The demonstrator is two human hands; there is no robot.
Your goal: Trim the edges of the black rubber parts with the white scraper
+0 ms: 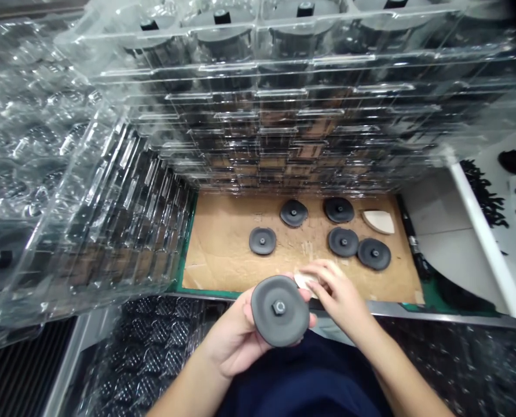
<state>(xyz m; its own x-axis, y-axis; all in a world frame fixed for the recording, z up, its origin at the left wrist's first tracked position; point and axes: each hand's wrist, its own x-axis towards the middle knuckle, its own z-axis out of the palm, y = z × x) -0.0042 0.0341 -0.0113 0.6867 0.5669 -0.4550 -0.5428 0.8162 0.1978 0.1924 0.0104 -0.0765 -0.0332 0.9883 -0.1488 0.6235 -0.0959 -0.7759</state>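
In my left hand [235, 336] lies a dark grey, rounded-square disc [269, 321] with a hex-shaped post at its centre, its dished face turned up and my fingers wrapped around its edge. My right hand [338, 289] pinches a small white pad or folded cloth [304, 282] close to the disc's upper right rim; I cannot tell whether the pad touches the disc. Beyond my hands, similar discs lie on the cardboard sheet [223, 266], one disc [262, 241] to the left and another disc [374, 253] to the right among several.
A tall stack of clear plastic trays [258, 75] holding similar discs rises behind the cardboard. More clear trays [66, 174] stand at left. A cream wedge-shaped piece [378, 221] lies at the cardboard's right end. A white-edged bin [486, 231] with black parts is at right.
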